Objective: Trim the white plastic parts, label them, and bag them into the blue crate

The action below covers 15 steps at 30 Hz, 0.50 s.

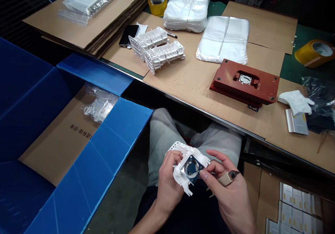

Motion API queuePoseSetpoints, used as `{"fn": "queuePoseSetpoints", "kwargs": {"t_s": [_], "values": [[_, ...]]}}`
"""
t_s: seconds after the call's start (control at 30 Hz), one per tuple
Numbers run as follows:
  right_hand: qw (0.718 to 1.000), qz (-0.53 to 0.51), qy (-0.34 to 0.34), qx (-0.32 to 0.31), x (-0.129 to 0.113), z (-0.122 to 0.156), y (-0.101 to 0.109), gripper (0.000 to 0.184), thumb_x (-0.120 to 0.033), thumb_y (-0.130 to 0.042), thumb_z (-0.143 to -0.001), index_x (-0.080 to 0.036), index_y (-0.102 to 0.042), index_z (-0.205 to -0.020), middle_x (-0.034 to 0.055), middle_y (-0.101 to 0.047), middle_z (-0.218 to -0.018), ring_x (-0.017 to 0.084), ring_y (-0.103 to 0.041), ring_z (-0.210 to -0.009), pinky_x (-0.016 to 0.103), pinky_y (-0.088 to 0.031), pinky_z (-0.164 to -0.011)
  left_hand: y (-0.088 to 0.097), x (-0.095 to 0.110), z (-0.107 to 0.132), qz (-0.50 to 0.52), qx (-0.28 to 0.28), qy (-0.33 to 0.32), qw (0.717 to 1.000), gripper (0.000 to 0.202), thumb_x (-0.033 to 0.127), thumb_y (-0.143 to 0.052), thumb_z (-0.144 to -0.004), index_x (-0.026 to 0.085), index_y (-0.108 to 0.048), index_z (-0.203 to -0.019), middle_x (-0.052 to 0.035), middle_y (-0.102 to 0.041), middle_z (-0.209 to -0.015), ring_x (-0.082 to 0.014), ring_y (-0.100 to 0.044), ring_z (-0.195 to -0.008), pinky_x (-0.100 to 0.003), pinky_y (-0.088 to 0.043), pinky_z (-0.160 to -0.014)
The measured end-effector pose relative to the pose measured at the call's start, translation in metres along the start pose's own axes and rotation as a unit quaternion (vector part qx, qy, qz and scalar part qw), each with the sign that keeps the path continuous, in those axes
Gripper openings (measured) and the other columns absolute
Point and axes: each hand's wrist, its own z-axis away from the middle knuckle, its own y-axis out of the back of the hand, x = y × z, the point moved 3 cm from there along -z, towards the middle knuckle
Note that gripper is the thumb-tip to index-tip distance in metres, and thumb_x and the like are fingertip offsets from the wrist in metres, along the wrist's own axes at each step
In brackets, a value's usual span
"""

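My left hand (167, 185) grips a white plastic frame (183, 157) over my lap, fingers curled round its left side. A small dark fan (192, 167) sits inside the frame. My right hand (227, 188) pinches the fan's right edge with thumb and fingers; a tan sleeve covers one fingertip (226, 179). Both hands are below the table's front edge (209, 119).
A red-brown jig (225, 80) lies on the cardboard-covered table, with two white plastic housings (157, 49), stacks of clear bags (222, 38), a phone (128, 35) and tape rolls (314, 52). A blue bin (86, 178) with bagged parts (101, 105) stands at my left.
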Motion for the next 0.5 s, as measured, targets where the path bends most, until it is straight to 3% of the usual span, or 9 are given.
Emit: {"fn": "queuePoseSetpoints", "kwargs": {"t_s": [0.5], "values": [[0.999,0.031,-0.013,0.005,-0.0051,0.0002,0.0002,0.052,-0.033,-0.08,-0.079,-0.023,-0.059,-0.125,-0.0041,-0.059,-0.073,0.01,-0.055,-0.064,0.018,-0.048,-0.059,-0.0009,0.0003,0.0009,-0.002,0.001,0.004,1.0,0.029,0.017,-0.069,-0.082,0.024,-0.041,-0.079,0.0004,-0.056,-0.09,-0.0167,-0.053,-0.081,-0.028,-0.04,-0.072]]}}
